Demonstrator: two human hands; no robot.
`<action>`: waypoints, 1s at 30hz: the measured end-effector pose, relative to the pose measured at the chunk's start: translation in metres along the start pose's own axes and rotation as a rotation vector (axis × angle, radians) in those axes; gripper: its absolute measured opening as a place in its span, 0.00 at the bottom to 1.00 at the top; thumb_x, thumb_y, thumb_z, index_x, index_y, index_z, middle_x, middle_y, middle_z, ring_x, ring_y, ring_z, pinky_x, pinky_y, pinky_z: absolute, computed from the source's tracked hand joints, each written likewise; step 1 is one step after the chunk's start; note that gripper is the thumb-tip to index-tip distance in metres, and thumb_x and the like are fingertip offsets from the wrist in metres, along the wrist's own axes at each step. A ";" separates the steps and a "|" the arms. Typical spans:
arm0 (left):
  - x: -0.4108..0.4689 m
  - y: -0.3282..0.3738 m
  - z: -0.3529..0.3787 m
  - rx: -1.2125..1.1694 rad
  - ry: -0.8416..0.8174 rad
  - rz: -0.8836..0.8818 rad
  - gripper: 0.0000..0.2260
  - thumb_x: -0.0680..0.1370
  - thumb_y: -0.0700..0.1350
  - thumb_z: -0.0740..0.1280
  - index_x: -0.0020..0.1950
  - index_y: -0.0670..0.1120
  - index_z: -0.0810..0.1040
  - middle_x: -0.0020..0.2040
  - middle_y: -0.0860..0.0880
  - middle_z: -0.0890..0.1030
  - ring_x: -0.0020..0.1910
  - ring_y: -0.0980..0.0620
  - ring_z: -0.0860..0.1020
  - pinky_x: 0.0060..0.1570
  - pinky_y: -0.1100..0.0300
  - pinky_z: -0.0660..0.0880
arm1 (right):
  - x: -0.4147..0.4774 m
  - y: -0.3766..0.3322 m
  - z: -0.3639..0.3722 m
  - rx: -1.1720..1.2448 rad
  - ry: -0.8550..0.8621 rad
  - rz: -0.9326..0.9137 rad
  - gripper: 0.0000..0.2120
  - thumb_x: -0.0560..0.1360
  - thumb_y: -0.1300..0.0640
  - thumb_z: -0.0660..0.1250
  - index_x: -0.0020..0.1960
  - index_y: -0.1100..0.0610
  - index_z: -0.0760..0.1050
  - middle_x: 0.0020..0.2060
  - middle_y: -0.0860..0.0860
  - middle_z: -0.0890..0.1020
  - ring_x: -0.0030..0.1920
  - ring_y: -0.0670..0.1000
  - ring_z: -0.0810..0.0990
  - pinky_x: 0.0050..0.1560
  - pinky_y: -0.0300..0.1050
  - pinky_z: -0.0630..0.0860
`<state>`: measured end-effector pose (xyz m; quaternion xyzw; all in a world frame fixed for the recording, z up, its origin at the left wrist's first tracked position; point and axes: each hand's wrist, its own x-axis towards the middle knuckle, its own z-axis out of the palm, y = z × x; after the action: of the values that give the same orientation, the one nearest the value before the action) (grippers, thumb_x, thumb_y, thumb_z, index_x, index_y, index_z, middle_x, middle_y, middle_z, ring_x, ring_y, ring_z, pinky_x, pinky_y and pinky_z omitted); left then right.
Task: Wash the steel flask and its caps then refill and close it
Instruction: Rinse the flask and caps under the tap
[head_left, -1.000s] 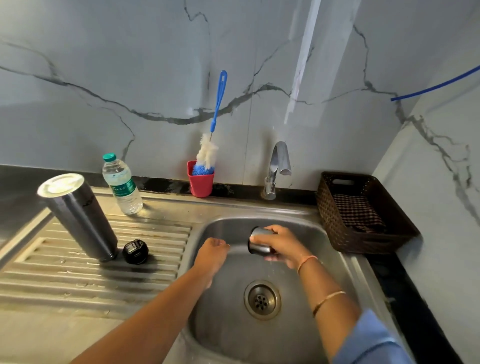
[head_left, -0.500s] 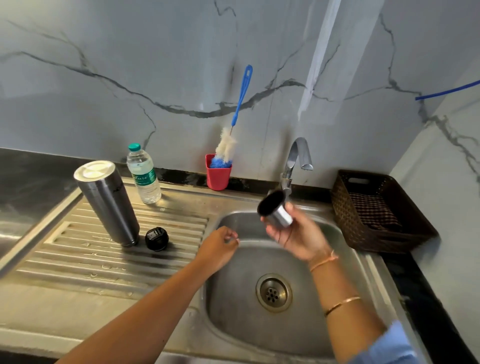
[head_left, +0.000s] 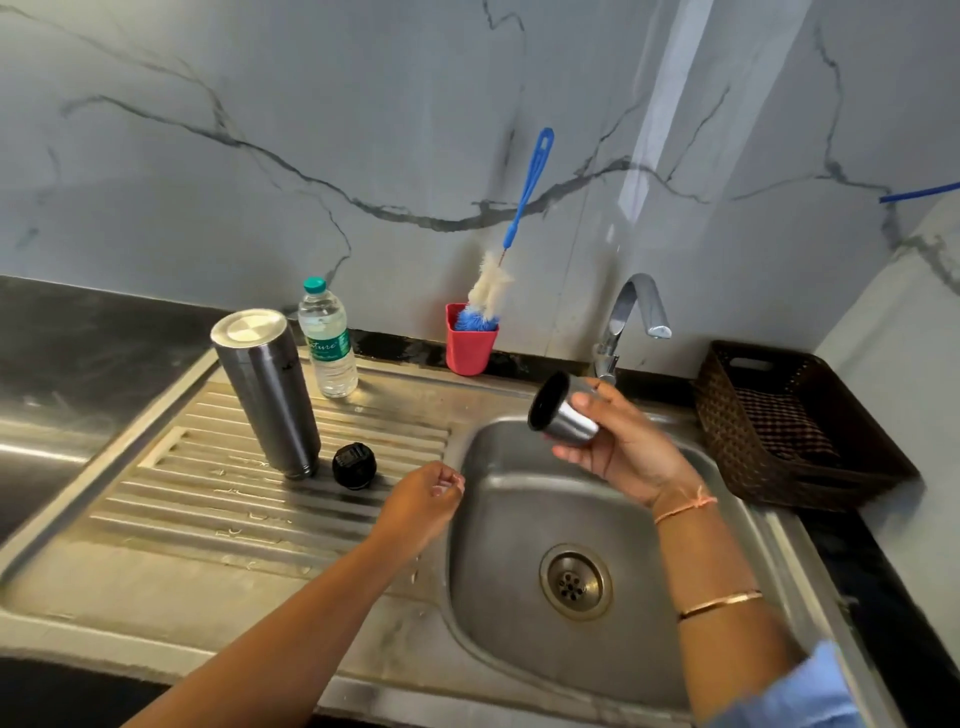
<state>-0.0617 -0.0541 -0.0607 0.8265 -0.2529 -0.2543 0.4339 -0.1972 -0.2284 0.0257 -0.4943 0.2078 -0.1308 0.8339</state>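
The steel flask (head_left: 267, 389) stands upside down on the ribbed drainboard (head_left: 171, 499), with its black inner cap (head_left: 354, 465) lying just to its right. My right hand (head_left: 621, 449) grips the steel outer cap (head_left: 562, 413) above the sink basin (head_left: 524, 597), its dark open end tilted up and to the left. My left hand (head_left: 423, 501) hovers at the basin's left rim with loosely curled fingers, holding nothing. A plastic water bottle (head_left: 327, 340) with a green lid stands behind the flask.
A red cup (head_left: 470, 343) holding a blue-handled bottle brush (head_left: 519, 218) sits against the marble wall. The tap (head_left: 631, 322) curves over the basin's back edge. A dark woven basket (head_left: 789, 426) with a checked cloth stands at the right. The drain (head_left: 574, 582) lies mid-basin.
My right hand lifted the steel cap out of the basin and turned its open end upward. My left hand drew back to the basin's left rim.
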 end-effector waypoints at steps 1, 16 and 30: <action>-0.001 -0.001 -0.004 -0.003 0.006 -0.009 0.10 0.78 0.41 0.65 0.39 0.54 0.73 0.40 0.55 0.77 0.43 0.55 0.77 0.37 0.68 0.69 | 0.004 0.010 -0.001 -0.033 0.019 0.086 0.26 0.56 0.53 0.83 0.49 0.54 0.74 0.46 0.57 0.83 0.43 0.54 0.83 0.38 0.45 0.81; -0.011 -0.047 -0.048 0.011 0.094 -0.123 0.07 0.77 0.43 0.65 0.40 0.53 0.74 0.43 0.50 0.80 0.40 0.54 0.77 0.34 0.64 0.69 | 0.095 0.093 0.084 -1.327 0.140 -0.044 0.32 0.68 0.55 0.72 0.69 0.55 0.64 0.61 0.57 0.72 0.62 0.60 0.71 0.58 0.46 0.70; -0.018 -0.068 -0.074 0.050 0.132 -0.108 0.05 0.77 0.42 0.64 0.43 0.50 0.77 0.43 0.53 0.80 0.41 0.60 0.77 0.36 0.69 0.68 | 0.139 0.141 0.100 -1.474 0.160 -0.091 0.27 0.71 0.54 0.70 0.68 0.56 0.67 0.61 0.59 0.71 0.62 0.62 0.68 0.63 0.48 0.66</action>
<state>-0.0145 0.0343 -0.0781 0.8646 -0.1852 -0.2157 0.4144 -0.0259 -0.1428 -0.0863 -0.9229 0.2810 -0.0273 0.2619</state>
